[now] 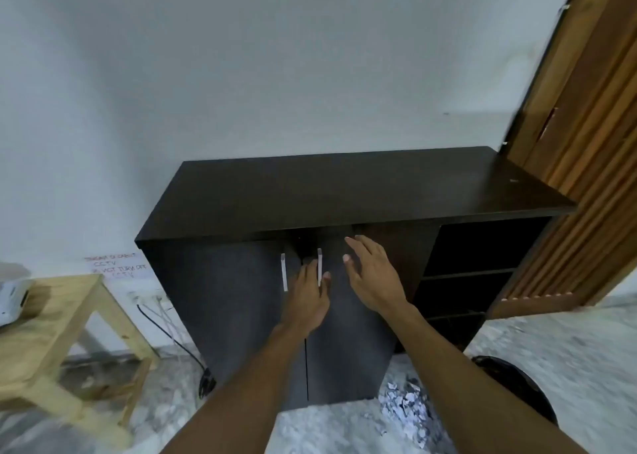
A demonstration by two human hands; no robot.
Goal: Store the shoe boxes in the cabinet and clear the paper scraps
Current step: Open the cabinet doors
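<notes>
Two hands are up at the cabinet (344, 191) front. The left hand (308, 298) is on the seam where the two grey doors meet. Its fingers point up into the dark gap near the top of the doors, and the right-hand handle (319, 267) runs between its thumb and the other fingers. Honestly can't tell if it's pinching that handle or just lying against it, it's a bit blurry there. The right hand (370, 277) is flat with fingers spread, in front of the upper part of the right door (348, 350) and just beside the left hand. Whether it's touching the door or not, can't say.

The cabinet has a dark brown top and sides, matte grey doors and slim white handles, and it stands against the white wall (241, 74). Open shelves (465, 274) on its right side are dark inside. The paper scraps (403, 402) are a white crumpled pile on the floor by the cabinet's lower right corner, near a black bin (517, 391). A pale wooden stool (69, 315) sits off to the left.
</notes>
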